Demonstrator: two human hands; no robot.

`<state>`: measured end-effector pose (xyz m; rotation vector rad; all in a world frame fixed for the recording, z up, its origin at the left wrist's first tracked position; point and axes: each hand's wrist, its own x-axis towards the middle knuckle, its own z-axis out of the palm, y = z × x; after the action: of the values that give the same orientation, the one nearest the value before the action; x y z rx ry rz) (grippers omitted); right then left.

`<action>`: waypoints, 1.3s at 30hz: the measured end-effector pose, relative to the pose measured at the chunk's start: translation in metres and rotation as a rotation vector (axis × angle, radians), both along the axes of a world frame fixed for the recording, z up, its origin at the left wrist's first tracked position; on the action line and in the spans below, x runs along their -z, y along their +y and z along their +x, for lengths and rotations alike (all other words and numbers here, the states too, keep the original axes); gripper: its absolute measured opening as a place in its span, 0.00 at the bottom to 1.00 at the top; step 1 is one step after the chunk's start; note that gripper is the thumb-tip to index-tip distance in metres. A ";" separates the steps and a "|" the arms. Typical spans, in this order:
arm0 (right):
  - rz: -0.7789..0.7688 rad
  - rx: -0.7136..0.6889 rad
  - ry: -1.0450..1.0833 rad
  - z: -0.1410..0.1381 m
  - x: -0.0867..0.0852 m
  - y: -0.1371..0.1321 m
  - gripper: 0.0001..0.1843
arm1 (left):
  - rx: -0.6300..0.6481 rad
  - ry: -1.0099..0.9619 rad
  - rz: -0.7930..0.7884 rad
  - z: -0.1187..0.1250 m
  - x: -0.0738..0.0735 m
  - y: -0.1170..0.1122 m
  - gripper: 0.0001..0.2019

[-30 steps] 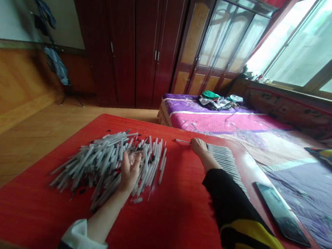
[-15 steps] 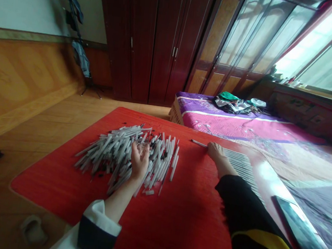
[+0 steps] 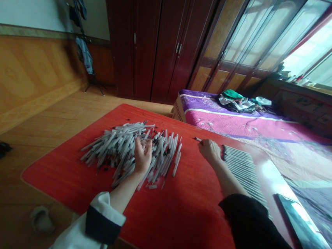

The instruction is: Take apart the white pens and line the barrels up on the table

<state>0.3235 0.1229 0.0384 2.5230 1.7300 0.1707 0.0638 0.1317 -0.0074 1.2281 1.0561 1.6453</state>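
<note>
In the head view, the left hand [image 3: 143,153] is held over the right part of the pile [image 3: 108,144], its forearm brought in from the near side and its fingers bent inward; whether anything is grasped by them cannot be told. The right hand [image 3: 209,150] is stretched out to the right of the pile, knuckles up and fingers curled under. The left forearm is covered by a sleeve [image 3: 105,222] with a white and navy cuff, the right by a black one. The pile is made up of slim, straight, whitish tubes, tangled at many angles and mixed with small black bits. The table [image 3: 180,216] beneath it is glossy red with faint streaks. To the right of the pile, beyond the right hand, similar pieces are laid side by side in a ridged row [image 3: 242,165]. Between pile and right hand, a stick's [image 3: 197,139] end is seen at the fingertips; whether it is gripped or only touched cannot be told.
</note>
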 end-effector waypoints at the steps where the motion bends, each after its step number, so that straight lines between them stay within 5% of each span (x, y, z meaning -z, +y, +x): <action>1: 0.032 -0.051 0.065 -0.020 0.000 -0.011 0.18 | 0.001 0.022 0.013 0.000 0.001 -0.001 0.15; 4: 0.006 -0.316 0.270 -0.078 0.004 -0.049 0.14 | 0.017 0.111 0.069 0.001 0.003 -0.004 0.15; 8: -0.026 -0.327 0.337 -0.125 0.015 -0.086 0.16 | 0.030 0.265 0.123 0.002 0.002 -0.009 0.13; 17: -0.116 -0.235 0.280 -0.130 0.031 -0.096 0.14 | 0.101 0.982 0.260 -0.003 -0.008 -0.016 0.05; 21: -0.128 -0.184 0.296 -0.130 0.031 -0.099 0.13 | 0.063 1.144 0.292 0.004 -0.006 -0.019 0.03; 33: -0.136 -0.121 0.326 -0.124 0.029 -0.099 0.13 | -0.027 1.253 0.171 0.015 -0.001 -0.019 0.12; 36: -0.114 -0.175 0.305 -0.121 0.027 -0.099 0.12 | -0.036 1.117 0.131 0.011 -0.003 -0.016 0.14; 39: -0.079 -0.352 0.227 -0.117 0.023 -0.099 0.12 | 0.049 0.783 0.092 0.007 -0.004 -0.009 0.12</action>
<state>0.2069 0.0235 0.0157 2.2359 2.2091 -0.1686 0.0704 0.1229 -0.0030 2.0199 1.3912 1.1836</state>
